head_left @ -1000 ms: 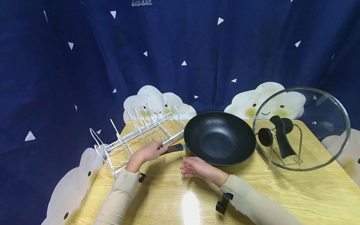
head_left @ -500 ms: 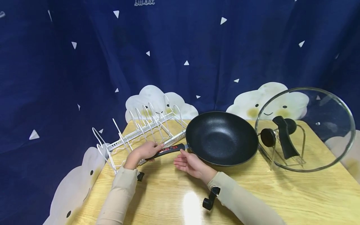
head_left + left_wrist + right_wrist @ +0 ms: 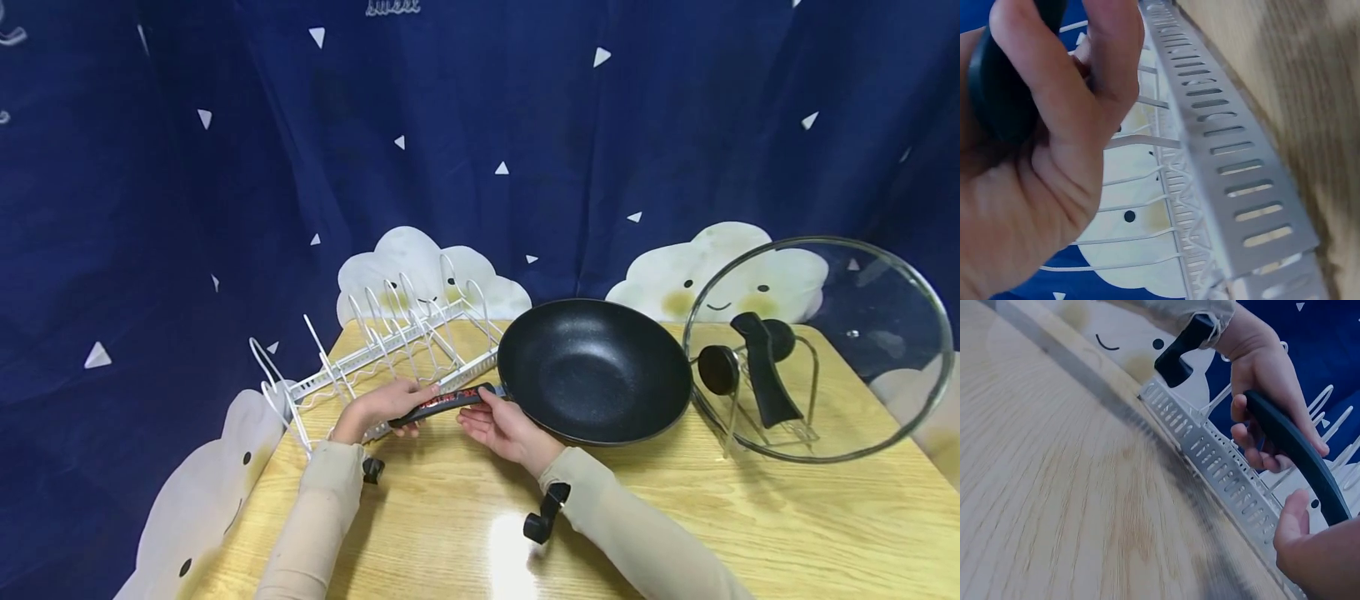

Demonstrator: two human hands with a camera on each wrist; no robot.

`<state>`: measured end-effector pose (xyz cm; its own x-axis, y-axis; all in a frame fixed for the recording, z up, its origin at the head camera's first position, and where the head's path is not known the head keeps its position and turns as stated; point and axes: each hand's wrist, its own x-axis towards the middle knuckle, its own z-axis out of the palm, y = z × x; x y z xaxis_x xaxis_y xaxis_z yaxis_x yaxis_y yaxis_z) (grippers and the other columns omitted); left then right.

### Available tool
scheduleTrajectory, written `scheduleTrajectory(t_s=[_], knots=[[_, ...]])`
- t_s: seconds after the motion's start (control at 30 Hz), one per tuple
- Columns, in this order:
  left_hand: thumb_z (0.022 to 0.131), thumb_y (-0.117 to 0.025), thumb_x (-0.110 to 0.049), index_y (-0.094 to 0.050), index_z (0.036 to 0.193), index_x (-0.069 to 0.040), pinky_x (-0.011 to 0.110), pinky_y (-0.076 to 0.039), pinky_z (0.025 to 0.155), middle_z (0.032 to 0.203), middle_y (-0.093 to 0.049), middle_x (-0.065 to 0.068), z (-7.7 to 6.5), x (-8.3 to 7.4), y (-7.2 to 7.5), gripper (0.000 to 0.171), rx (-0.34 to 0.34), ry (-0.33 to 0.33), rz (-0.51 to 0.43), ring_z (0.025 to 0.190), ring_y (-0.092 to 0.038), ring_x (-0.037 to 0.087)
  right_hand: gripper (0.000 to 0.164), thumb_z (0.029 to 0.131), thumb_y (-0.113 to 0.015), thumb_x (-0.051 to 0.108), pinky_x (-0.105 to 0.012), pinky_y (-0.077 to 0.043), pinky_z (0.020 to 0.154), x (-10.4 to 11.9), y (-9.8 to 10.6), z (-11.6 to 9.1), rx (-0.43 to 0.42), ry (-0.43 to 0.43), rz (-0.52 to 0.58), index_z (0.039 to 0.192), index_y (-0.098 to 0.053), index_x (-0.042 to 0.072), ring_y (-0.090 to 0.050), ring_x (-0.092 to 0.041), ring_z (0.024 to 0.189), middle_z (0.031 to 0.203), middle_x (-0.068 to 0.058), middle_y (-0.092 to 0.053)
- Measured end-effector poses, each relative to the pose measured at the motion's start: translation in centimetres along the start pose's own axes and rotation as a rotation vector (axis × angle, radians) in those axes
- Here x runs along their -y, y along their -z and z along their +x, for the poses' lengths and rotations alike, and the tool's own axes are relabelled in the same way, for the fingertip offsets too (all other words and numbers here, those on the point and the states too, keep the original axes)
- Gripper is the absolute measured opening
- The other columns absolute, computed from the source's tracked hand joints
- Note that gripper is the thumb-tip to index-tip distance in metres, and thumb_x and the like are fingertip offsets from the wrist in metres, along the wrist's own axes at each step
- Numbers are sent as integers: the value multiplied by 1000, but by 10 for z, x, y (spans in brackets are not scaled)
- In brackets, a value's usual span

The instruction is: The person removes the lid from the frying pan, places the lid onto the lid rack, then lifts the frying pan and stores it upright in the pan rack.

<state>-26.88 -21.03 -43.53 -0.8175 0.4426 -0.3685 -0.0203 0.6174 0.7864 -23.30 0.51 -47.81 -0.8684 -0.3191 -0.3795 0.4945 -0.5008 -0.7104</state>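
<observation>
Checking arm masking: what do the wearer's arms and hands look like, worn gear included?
Plain, pale beige long sleeves: left sleeve, right sleeve. Small black angular device at each wrist: left device, right device. Left hand and right hand: no gloves. No cables visible.

The table (image 3: 442,533) is of pale, grained wood, with a bright glare on its near part. A white wire rack (image 3: 382,346) stands slantwise on its left side, and a wire stand (image 3: 731,419) on its right. Whether the pan (image 3: 596,371), between them, touches the wood cannot be told.
</observation>
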Motion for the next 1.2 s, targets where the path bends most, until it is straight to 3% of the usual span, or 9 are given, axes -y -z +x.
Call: scheduleTrajectory(t_s=[0.2, 0.4, 0.57, 0.83, 1.0, 1.2], knots=[[99, -40, -47, -57, 94, 12, 28, -47, 44, 71, -63, 16, 5, 7, -5, 61, 61, -7, -59, 53, -62, 19, 33, 103, -39, 24, -28, -52, 76, -4, -6, 0, 7, 22, 34, 100, -55, -4, -65, -18, 82, 86, -13, -64], [98, -42, -50, -56, 86, 3, 24, -37, 42, 61, -52, 2, 8, 7, -11, 56, 149, -12, -152, 45, -48, 9, 38, 104, -35, 24, -25, -52, 74, -3, -7, -1, -15, 59, 45, 110, -52, -9, -64, -16, 80, 82, -11, -65], [101, -40, -43, -55, 80, 1, 21, -31, 38, 56, -46, -2, 6, 5, -13, 51, 209, -69, -163, 41, -39, 5, 37, 105, -33, 22, -25, -51, 72, -1, -6, -2, -15, 50, 27, 113, -50, -10, -64, -15, 79, 81, -11, -64], [102, -38, -40, -52, 82, 2, 21, -30, 39, 56, -45, -3, -1, -1, -22, 48, 246, -96, -145, 41, -38, 4, 38, 104, -35, 21, -24, -52, 71, 3, -1, -9, 5, 35, -6, 115, -49, -12, -65, -15, 79, 83, -12, -65], [103, -37, -37, -50, 84, 4, 20, -33, 39, 57, -45, -2, -2, -7, -32, 47, 284, -105, -209, 41, -40, 5, 37, 104, -36, 22, -23, -52, 70, 9, 7, -13, 36, 24, -39, 113, -50, -11, -65, -14, 74, 79, -11, -65], [101, -39, -41, -50, 89, 4, 21, -37, 39, 60, -47, 0, -1, -12, -46, 49, 273, -74, -261, 41, -44, 7, 35, 104, -35, 21, -21, -52, 67, 16, 18, -15, 73, -13, -91, 108, -51, -9, -65, -12, 70, 77, -9, -66]])
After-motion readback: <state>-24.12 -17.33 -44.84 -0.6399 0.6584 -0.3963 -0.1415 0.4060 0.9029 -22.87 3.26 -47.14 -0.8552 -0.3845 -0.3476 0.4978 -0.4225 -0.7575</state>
